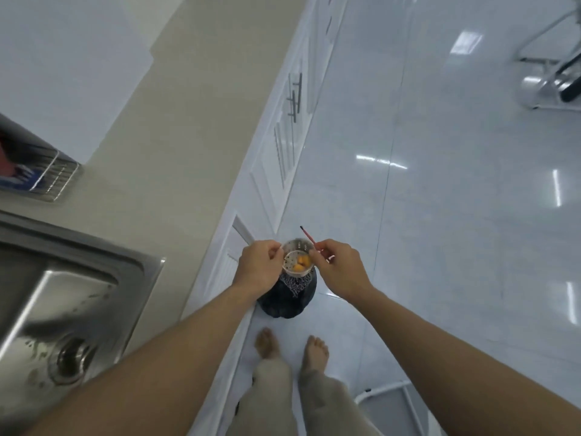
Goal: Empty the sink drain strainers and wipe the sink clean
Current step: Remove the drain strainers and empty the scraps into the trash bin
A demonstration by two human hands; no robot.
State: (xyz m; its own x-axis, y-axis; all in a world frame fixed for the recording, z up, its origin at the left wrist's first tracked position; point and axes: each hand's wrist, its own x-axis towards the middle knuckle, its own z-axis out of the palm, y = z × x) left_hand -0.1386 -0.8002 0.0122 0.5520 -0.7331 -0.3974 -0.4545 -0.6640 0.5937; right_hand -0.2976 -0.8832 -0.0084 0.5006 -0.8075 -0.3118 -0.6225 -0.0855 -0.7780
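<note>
Now emptying: left hand [259,268] gripping strainer cup [297,259] above black bin [287,298], right hand [338,268] pinching red stick [311,240]; next, pry orange scraps [300,262] down.

A shiny perforated metal strainer [297,258], a brushed steel sink [63,284] with wet, spotted sheen, a smooth matt beige worktop [176,146], glossy white floor [440,215] tiles mirroring lights, a black plastic bag [287,302], and soft beige cloth trousers [273,391].
</note>
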